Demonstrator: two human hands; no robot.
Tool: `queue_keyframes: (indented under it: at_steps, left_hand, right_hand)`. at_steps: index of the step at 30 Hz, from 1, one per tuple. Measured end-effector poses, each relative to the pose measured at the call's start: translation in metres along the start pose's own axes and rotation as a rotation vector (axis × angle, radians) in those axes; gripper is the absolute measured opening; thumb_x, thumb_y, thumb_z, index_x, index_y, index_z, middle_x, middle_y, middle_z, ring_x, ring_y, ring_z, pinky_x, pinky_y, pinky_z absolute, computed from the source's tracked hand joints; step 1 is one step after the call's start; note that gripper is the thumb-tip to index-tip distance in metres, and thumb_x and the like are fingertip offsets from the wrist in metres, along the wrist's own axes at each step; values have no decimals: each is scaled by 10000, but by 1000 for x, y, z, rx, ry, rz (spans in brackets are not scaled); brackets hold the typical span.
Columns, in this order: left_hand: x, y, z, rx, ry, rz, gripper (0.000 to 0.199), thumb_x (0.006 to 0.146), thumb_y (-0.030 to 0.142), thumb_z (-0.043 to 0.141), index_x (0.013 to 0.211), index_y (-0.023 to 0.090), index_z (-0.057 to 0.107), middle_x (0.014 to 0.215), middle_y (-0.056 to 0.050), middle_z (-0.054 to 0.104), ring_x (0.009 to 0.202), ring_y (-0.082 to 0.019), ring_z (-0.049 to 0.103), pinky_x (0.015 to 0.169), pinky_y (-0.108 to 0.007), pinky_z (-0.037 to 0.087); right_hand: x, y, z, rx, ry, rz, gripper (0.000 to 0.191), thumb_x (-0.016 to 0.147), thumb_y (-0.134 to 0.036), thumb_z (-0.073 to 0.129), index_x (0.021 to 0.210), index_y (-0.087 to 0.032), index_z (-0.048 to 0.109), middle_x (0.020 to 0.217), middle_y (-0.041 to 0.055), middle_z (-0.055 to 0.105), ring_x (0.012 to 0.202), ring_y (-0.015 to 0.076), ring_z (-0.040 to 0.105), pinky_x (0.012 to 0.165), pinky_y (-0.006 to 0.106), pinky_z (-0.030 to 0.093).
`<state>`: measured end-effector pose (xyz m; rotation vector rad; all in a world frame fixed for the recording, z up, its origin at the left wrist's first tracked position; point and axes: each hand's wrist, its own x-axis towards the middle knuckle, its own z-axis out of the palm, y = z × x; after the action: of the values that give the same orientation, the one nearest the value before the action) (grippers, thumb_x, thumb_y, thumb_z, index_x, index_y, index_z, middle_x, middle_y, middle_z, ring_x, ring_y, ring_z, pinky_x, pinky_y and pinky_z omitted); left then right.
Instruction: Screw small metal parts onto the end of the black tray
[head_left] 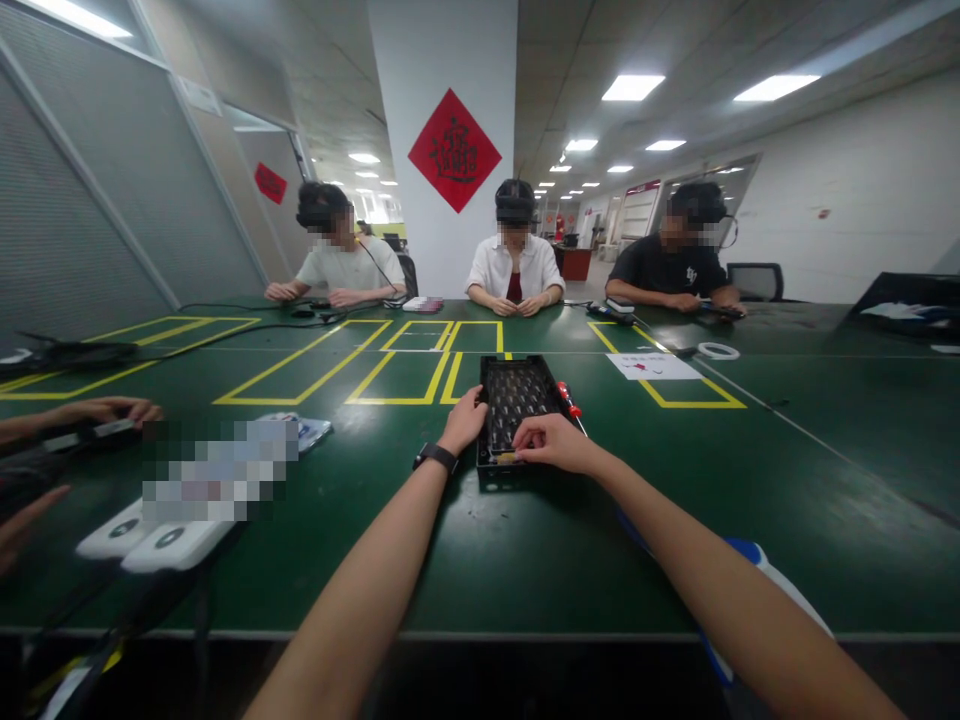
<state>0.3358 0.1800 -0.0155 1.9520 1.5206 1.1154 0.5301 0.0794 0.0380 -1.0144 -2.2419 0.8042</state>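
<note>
You've got open green tabletop (690,460) off to the right past that red-handled screwdriver (568,396) hugging the black tray (499,477), but your left hand (463,422) blocks the tray's left edge and your right hand (551,441) covers its near-right corner.

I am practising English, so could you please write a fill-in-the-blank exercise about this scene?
The hand with the dark wristband is the ____ hand.
The red-handled tool lies to the ____ of the black case.
The tabletop is coloured ____.
Its tape is coloured ____.
Missing words: left; right; green; yellow.
</note>
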Motion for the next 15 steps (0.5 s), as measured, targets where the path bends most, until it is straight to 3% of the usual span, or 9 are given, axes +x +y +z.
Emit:
queue_keyframes:
  at_steps: [15]
  left_hand:
    - [0, -2, 2, -21, 21, 33, 495, 755, 192, 394, 1240, 112, 459, 1225, -111, 530, 1080, -205, 515, 949, -326, 381]
  right_hand:
    - [-1, 4, 5, 28, 1, -35, 315, 645, -363, 674, 842, -121, 627, 701, 27, 636, 536, 68, 475, 493, 186, 356]
